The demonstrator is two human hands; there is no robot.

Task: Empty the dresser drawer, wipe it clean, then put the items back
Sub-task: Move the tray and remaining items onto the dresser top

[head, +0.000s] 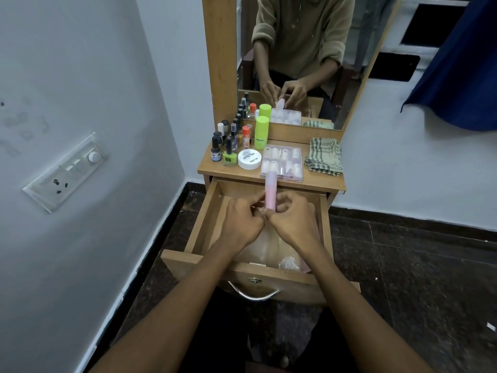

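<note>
My left hand (243,220) and right hand (291,220) meet over the open drawer (208,224), fingers of both curled around the lower end of a pink tube (270,193) that stands upright between them. Below my wrists, clear plastic bags (269,249) lie on the drawer floor. Beyond my hands, on the worktop (320,181), sits a clear nail box (282,162) just past the tube's top. Left of it are a white jar (249,159), a green bottle (261,132) and a cluster of nail polish bottles (228,146). To the right of the box lies a folded checked cloth (324,156).
</note>
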